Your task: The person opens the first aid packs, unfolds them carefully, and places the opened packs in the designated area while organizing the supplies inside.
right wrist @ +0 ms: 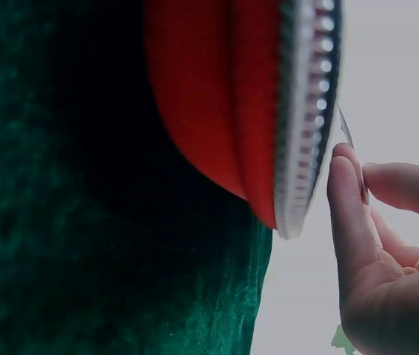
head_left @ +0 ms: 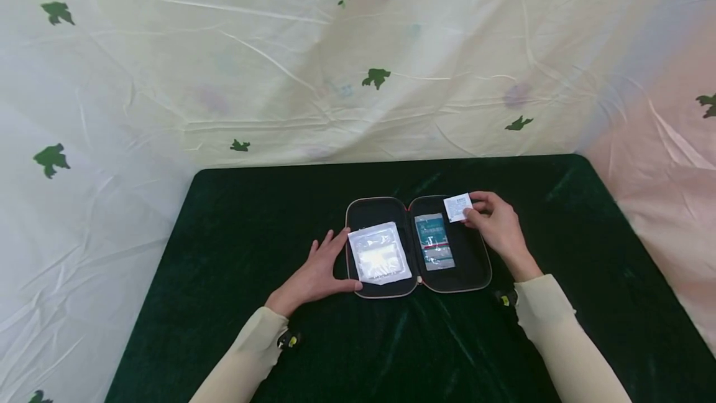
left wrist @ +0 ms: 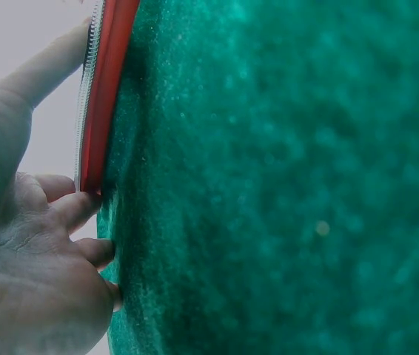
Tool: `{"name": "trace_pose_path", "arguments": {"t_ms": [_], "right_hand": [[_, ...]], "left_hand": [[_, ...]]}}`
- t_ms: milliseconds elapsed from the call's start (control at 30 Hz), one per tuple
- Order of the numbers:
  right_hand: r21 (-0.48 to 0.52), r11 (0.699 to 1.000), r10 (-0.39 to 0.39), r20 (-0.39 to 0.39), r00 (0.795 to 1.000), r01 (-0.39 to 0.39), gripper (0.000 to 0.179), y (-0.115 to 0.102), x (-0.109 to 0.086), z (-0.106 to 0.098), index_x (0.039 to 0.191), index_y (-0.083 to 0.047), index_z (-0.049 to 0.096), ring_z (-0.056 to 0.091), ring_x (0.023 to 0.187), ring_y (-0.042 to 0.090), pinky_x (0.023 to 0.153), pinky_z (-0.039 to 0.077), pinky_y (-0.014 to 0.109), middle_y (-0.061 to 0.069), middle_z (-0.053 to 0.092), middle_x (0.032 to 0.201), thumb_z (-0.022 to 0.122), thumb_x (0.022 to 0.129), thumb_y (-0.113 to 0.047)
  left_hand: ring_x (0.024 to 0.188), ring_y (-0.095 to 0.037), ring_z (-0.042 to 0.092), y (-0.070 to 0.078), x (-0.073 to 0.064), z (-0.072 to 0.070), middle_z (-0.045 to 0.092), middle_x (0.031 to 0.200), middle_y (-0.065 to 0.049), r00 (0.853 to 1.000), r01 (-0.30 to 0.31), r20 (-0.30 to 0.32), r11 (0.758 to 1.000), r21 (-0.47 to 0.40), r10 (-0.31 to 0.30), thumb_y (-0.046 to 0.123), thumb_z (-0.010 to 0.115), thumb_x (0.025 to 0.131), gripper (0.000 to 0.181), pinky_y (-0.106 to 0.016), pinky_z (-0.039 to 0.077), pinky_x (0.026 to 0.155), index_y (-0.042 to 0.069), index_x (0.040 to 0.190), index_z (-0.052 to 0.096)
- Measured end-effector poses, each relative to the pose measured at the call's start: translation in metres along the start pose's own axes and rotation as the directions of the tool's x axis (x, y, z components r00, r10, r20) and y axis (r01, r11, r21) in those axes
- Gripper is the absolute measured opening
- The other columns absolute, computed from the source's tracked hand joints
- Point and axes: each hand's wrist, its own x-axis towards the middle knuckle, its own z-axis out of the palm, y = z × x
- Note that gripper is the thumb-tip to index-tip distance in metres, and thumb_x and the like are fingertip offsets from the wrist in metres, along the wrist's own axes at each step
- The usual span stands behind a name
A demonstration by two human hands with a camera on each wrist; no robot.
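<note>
A zippered case (head_left: 471, 266) lies unfolded on the table, black inside, with a red outer shell (right wrist: 209, 111) visible in the right wrist view. My right hand (head_left: 501, 229) pinches a small white packet (head_left: 457, 206) between thumb and fingers over the far right corner of the case. In the right half lies a teal and silver packet (head_left: 434, 241). A larger white packet (head_left: 380, 254) with a clear, shiny front fills much of the left half. My left hand (head_left: 319, 269) rests at the case's left edge, thumb and fingers spread, touching the rim.
Dark green velvet cloth (head_left: 252, 216) covers the table. Behind it and at both sides hangs a pale curtain (head_left: 425, 98) with green leaf prints. Dark wrist cameras (head_left: 289, 340) sit at both cuffs.
</note>
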Motion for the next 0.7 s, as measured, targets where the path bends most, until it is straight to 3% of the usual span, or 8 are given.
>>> {"name": "trace_pose_path", "arguments": {"t_ms": [500,700], "right_hand": [[-0.066,0.997,-0.028,0.122,0.992,0.037,0.062,0.009,-0.023,-0.01,0.159,-0.002,0.035,0.072,0.092,0.026,0.076,0.058,0.019,0.024,0.058,0.123,0.062,0.103,-0.01],[-0.094,0.994,-0.044,0.162,0.986,0.059,0.057,0.015,-0.033,-0.014,0.156,-0.005,0.041,0.072,0.092,0.026,0.075,0.058,0.021,0.022,0.056,0.121,0.062,0.103,-0.01]], "left_hand": [[0.16,-0.027,0.001,-0.001,0.001,0.001,0.017,0.173,-0.002,1.0,-0.006,-0.005,1.0,-0.013,0.006,0.056,0.082,0.083,0.113,-0.055,-0.004,0.126,0.02,0.168,0.016],[0.16,-0.028,0.001,-0.001,0.001,0.001,0.017,0.173,-0.002,1.0,-0.01,-0.005,1.0,-0.009,0.01,0.056,0.082,0.084,0.112,-0.056,-0.004,0.126,0.02,0.168,0.016]]}}
